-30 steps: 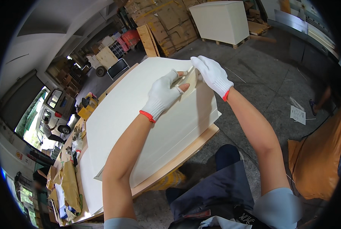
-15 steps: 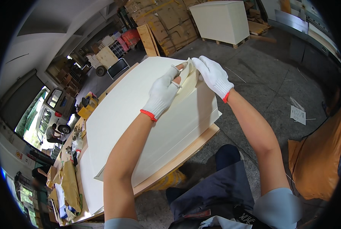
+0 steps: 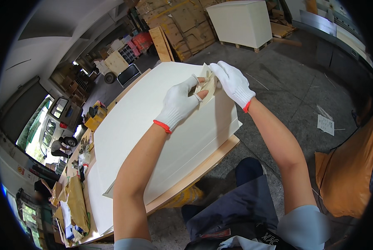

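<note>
While both of your hands sit raised over the far corner of the tall stack of large white paper sheets [image 3: 153, 125], your left hand [image 3: 179, 105], in a white knit glove with an orange cuff, is closed on a small cream-coloured folded piece of paper [image 3: 207, 85], with the thumb and bare-tipped forefinger pinching its lower edge. Your right hand [image 3: 233, 81], gloved the same way, covers the piece from the other side, fingers curled down onto its top edge; how firmly it grips I cannot tell. That piece stands tilted, just above the stack's top sheet, between your two hands. This stack rests on a flat light wooden board [image 3: 203, 164] that juts past its near edge. Beyond it, on the grey concrete floor [image 3: 286, 87], a white block of sheets on a wooden pallet [image 3: 240, 23] stands well apart, near leaning brown cardboard panels [image 3: 182, 25].
</note>
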`<state>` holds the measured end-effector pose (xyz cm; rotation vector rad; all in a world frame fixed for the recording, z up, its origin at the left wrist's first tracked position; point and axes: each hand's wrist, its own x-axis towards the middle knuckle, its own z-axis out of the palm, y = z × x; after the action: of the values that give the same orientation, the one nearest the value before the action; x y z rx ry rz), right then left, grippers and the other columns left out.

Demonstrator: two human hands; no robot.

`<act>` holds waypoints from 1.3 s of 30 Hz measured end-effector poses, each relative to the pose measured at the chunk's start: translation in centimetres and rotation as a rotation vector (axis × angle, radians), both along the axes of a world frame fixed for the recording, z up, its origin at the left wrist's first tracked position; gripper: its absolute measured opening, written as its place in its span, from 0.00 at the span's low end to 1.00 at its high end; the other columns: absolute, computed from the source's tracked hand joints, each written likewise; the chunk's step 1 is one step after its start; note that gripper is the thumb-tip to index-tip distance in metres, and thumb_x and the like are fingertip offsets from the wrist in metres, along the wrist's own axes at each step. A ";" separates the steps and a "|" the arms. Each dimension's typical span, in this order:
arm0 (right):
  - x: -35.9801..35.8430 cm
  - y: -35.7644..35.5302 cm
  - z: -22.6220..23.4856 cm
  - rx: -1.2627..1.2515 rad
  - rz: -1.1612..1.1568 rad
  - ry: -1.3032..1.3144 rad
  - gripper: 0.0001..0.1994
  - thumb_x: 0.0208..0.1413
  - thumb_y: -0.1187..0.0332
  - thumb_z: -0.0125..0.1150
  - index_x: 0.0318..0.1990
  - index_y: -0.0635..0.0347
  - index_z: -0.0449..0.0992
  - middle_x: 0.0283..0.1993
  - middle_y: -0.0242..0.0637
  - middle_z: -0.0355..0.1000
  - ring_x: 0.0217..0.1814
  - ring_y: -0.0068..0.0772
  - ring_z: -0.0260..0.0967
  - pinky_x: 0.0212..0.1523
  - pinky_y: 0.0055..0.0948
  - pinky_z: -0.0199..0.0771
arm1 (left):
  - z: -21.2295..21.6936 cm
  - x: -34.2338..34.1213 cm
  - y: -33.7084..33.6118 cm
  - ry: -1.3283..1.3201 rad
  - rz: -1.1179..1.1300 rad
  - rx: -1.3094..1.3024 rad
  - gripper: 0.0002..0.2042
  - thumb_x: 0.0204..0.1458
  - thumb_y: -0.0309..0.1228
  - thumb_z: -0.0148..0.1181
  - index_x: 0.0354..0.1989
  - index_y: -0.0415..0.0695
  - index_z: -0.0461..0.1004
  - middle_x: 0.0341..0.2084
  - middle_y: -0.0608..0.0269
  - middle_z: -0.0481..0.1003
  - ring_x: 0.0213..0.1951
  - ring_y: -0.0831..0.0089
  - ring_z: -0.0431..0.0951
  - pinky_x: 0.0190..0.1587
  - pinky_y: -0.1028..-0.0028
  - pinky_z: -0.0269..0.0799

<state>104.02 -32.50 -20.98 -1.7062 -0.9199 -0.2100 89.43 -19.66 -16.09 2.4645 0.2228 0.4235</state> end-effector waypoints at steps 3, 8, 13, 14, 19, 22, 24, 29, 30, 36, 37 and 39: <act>0.0 0.0 -0.1 0.006 0.003 -0.002 0.27 0.68 0.44 0.39 0.36 0.62 0.71 0.33 0.52 0.70 0.39 0.59 0.68 0.40 0.48 0.65 | -0.2 0.1 0.3 -0.003 0.004 -0.039 0.20 0.59 0.33 0.65 0.58 0.41 0.73 0.31 0.67 0.76 0.28 0.80 0.71 0.31 0.76 0.69; 0.2 0.0 -0.4 0.029 -0.006 -0.022 0.27 0.68 0.44 0.40 0.36 0.62 0.71 0.33 0.52 0.70 0.39 0.59 0.68 0.39 0.48 0.65 | -0.3 0.3 0.3 -0.001 0.003 -0.035 0.20 0.59 0.33 0.64 0.59 0.42 0.73 0.31 0.67 0.76 0.28 0.80 0.71 0.31 0.76 0.69; -0.5 -0.5 0.3 0.000 0.008 0.039 0.27 0.68 0.43 0.40 0.35 0.62 0.70 0.31 0.51 0.70 0.37 0.58 0.68 0.38 0.46 0.65 | -0.7 0.2 1.0 -0.047 -0.026 0.023 0.18 0.63 0.33 0.59 0.60 0.42 0.73 0.32 0.66 0.76 0.30 0.82 0.71 0.34 0.78 0.69; -0.4 -0.5 0.3 0.003 0.011 0.038 0.27 0.68 0.43 0.40 0.35 0.62 0.70 0.31 0.50 0.70 0.37 0.58 0.67 0.38 0.46 0.65 | -0.8 0.3 1.0 -0.103 -0.028 0.043 0.18 0.63 0.33 0.57 0.60 0.42 0.73 0.32 0.66 0.76 0.30 0.82 0.71 0.35 0.78 0.69; 0.0 -0.1 -0.3 0.014 0.004 0.014 0.27 0.68 0.43 0.41 0.35 0.62 0.69 0.30 0.50 0.69 0.35 0.57 0.67 0.37 0.46 0.65 | -0.5 0.1 0.8 -0.025 0.030 0.062 0.16 0.66 0.33 0.51 0.58 0.45 0.76 0.33 0.66 0.77 0.32 0.81 0.73 0.38 0.78 0.70; -0.1 -0.2 -0.3 0.014 0.006 0.038 0.26 0.68 0.44 0.41 0.35 0.62 0.69 0.30 0.50 0.68 0.35 0.56 0.67 0.37 0.47 0.64 | 0.1 0.0 0.1 0.004 0.031 0.084 0.16 0.64 0.35 0.56 0.57 0.46 0.77 0.32 0.65 0.79 0.32 0.80 0.74 0.37 0.77 0.71; 0.1 0.0 -0.4 0.016 0.004 0.031 0.26 0.68 0.45 0.41 0.35 0.62 0.69 0.30 0.50 0.68 0.35 0.57 0.67 0.37 0.47 0.64 | 0.5 -0.2 -0.7 0.024 0.039 0.109 0.17 0.62 0.36 0.59 0.57 0.45 0.77 0.31 0.64 0.79 0.30 0.80 0.75 0.36 0.76 0.72; 0.0 -0.1 -0.4 0.037 0.006 0.021 0.26 0.68 0.45 0.41 0.35 0.62 0.69 0.30 0.51 0.68 0.35 0.57 0.67 0.37 0.47 0.65 | 0.5 -0.2 -0.8 0.015 0.057 0.084 0.19 0.58 0.37 0.65 0.57 0.46 0.76 0.31 0.63 0.79 0.28 0.79 0.76 0.34 0.75 0.73; 0.1 0.0 -0.5 0.039 0.006 0.014 0.26 0.68 0.45 0.41 0.35 0.62 0.69 0.30 0.50 0.68 0.35 0.56 0.67 0.37 0.47 0.65 | 0.5 -0.2 -0.7 0.018 0.053 0.084 0.19 0.59 0.37 0.64 0.58 0.47 0.76 0.31 0.63 0.79 0.28 0.79 0.76 0.34 0.75 0.73; -0.4 -0.3 0.0 0.046 0.017 0.065 0.27 0.68 0.43 0.42 0.34 0.62 0.69 0.29 0.50 0.69 0.35 0.56 0.68 0.37 0.46 0.65 | -0.1 -0.2 -0.1 -0.059 0.029 0.174 0.17 0.62 0.36 0.58 0.58 0.47 0.76 0.31 0.63 0.79 0.31 0.77 0.77 0.37 0.74 0.72; -0.5 -0.3 0.1 0.045 0.022 0.087 0.27 0.68 0.43 0.42 0.34 0.61 0.69 0.29 0.49 0.69 0.35 0.55 0.68 0.37 0.45 0.65 | -0.4 -0.2 0.1 -0.106 0.017 0.216 0.17 0.63 0.36 0.56 0.59 0.47 0.76 0.30 0.63 0.79 0.31 0.76 0.77 0.38 0.74 0.72; -0.1 -0.2 -0.1 0.022 0.020 0.087 0.27 0.67 0.43 0.43 0.34 0.61 0.69 0.28 0.49 0.69 0.35 0.55 0.68 0.37 0.45 0.65 | -0.6 0.0 0.3 -0.142 0.026 0.218 0.16 0.64 0.36 0.53 0.58 0.48 0.76 0.29 0.63 0.79 0.32 0.76 0.77 0.38 0.74 0.72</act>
<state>103.88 -32.74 -21.11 -1.6725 -0.8672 -0.1309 89.39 -19.38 -16.72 2.6320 0.1566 0.6623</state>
